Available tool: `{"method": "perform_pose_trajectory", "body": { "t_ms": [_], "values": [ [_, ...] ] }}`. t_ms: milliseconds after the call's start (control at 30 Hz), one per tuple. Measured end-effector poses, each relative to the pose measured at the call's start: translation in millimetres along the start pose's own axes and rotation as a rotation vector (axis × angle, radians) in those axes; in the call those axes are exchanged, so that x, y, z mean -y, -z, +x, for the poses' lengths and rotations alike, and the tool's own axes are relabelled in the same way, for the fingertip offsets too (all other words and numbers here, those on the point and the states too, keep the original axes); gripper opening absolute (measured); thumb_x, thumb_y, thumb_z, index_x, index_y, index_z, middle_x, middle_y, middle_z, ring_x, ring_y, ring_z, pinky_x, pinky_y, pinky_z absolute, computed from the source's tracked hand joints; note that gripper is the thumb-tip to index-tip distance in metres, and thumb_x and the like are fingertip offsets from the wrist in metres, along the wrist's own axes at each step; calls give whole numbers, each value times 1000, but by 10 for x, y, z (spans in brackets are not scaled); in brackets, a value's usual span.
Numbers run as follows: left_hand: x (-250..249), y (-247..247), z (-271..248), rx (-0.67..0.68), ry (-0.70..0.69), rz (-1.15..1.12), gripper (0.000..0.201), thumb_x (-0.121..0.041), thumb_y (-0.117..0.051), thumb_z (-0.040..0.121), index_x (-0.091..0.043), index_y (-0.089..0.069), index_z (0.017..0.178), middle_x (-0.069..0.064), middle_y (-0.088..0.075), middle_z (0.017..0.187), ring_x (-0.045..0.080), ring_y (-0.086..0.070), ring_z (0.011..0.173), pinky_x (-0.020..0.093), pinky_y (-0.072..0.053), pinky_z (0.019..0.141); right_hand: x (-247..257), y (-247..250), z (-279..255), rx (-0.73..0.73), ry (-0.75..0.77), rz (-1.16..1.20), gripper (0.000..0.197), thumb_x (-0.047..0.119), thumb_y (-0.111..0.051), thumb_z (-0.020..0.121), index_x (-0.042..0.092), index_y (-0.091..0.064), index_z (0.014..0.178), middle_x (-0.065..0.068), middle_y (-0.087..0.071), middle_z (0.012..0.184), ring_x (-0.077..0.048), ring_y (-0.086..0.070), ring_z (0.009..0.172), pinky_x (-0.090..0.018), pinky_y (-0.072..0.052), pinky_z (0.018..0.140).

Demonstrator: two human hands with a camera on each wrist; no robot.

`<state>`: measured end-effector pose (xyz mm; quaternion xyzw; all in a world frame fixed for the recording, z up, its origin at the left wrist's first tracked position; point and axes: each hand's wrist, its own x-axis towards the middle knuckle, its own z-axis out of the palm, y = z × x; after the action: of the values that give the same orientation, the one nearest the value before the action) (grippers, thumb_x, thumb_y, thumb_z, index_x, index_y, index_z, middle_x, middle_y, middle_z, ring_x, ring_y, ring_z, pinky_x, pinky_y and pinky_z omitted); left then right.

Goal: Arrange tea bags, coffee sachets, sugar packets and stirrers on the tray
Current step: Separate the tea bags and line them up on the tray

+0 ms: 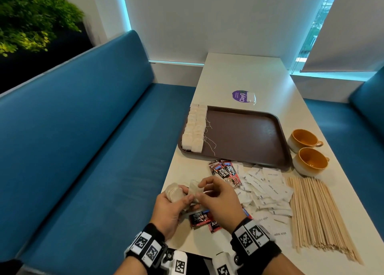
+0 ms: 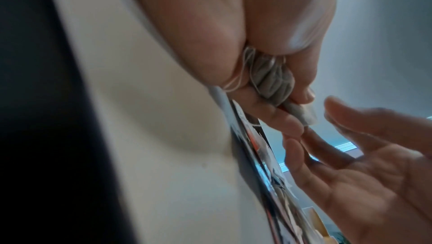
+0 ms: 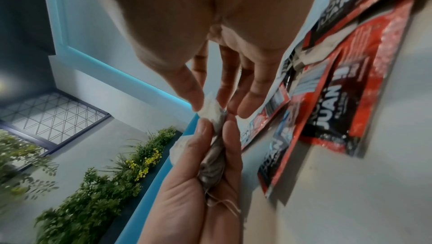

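My left hand (image 1: 169, 207) is curled round a small bundle of pale paper tea bags (image 1: 174, 192), strings trailing at the palm, over the near edge of the white worktop (image 1: 239, 77). My right hand (image 1: 218, 200) pinches the top corner of one tea bag (image 3: 211, 110) from that bundle between thumb and forefinger, other fingers loosely extended; the bag's long axis runs from my left palm toward my right fingertips (image 3: 197, 103). Further out, the brown rectangular plastic tray (image 1: 245, 135) carries two rows of tea bags (image 1: 194, 129) along its left side, long axis running away from me.
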<state>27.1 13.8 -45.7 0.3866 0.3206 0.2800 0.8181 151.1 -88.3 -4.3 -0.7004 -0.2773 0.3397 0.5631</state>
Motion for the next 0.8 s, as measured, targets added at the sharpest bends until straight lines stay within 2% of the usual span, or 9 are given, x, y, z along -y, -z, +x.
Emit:
{"method": "perform_pose_trajectory", "body": {
  "t_ms": [67, 200, 267, 367, 467, 533, 567, 667, 800],
  "values": [
    [3, 8, 6, -4, -1, 0, 25, 6, -78, 77, 5, -61, 97, 30, -66, 93, 41, -70, 85, 44, -64, 72, 27, -27, 14, 2, 14, -69, 18, 4, -79, 81, 19, -76, 89, 5, -76, 86, -6, -71, 78, -22, -58, 69],
    [-10, 15, 6, 4, 6, -2, 38, -7, -83, 79, 7, -60, 107, 35, -69, 99, 37, -72, 80, 41, -63, 70, 87, -2, 198, -26, 35, -154, 30, -2, -72, 85, 26, -80, 91, 12, -78, 91, -5, -72, 88, -29, -60, 83],
    [-21, 36, 8, 47, 14, 8, 46, -12, -76, 79, 7, -56, 116, 39, -67, 105, 36, -73, 82, 39, -61, 70, 183, 66, 405, -74, 55, -140, 32, -3, -73, 86, 27, -80, 94, 12, -78, 92, -5, -72, 88, -26, -60, 84],
    [-17, 95, 32, 109, 40, -6, 50, -3, -63, 77, 4, -52, 125, 39, -67, 108, 37, -72, 86, 42, -59, 74, 393, 225, 829, -162, 88, -150, 28, 1, -75, 86, 26, -80, 97, 8, -77, 90, 1, -70, 76, -20, -58, 74],
    [4, 141, 61, 121, 51, 1, 55, 2, -57, 73, 2, -51, 128, 41, -66, 107, 37, -69, 85, 44, -56, 79, 522, 292, 1282, -190, 111, -216, 26, 4, -76, 86, 27, -80, 95, 7, -76, 85, 4, -62, 59, -16, -50, 61],
    [9, 153, 68, 130, 52, 10, 54, 4, -56, 73, 2, -51, 127, 42, -65, 107, 38, -67, 85, 45, -55, 79, 553, 252, 1524, -147, 109, -265, 26, 4, -76, 85, 29, -80, 92, 6, -75, 84, 3, -60, 56, -15, -48, 59],
    [7, 157, 71, 137, 54, 21, 54, 4, -56, 74, 1, -51, 127, 42, -65, 108, 38, -67, 86, 45, -55, 79, 557, 214, 1621, -110, 108, -296, 26, 4, -77, 85, 28, -80, 93, 6, -75, 86, 0, -64, 60, -15, -51, 62],
    [7, 172, 80, 148, 58, 64, 51, 3, -56, 77, -2, -50, 128, 39, -67, 110, 36, -68, 89, 42, -58, 76, 552, 51, 1830, -10, 109, -375, 25, 3, -79, 84, 25, -80, 97, 6, -76, 90, -9, -73, 79, -21, -57, 79],
    [33, 195, 96, 152, 58, 80, 49, 4, -58, 79, -2, -49, 127, 39, -67, 109, 38, -68, 89, 43, -59, 80, 527, -155, 1968, 72, 73, -527, 25, 6, -78, 84, 24, -79, 102, 4, -73, 97, -13, -70, 85, -15, -51, 73]
  ]
}}
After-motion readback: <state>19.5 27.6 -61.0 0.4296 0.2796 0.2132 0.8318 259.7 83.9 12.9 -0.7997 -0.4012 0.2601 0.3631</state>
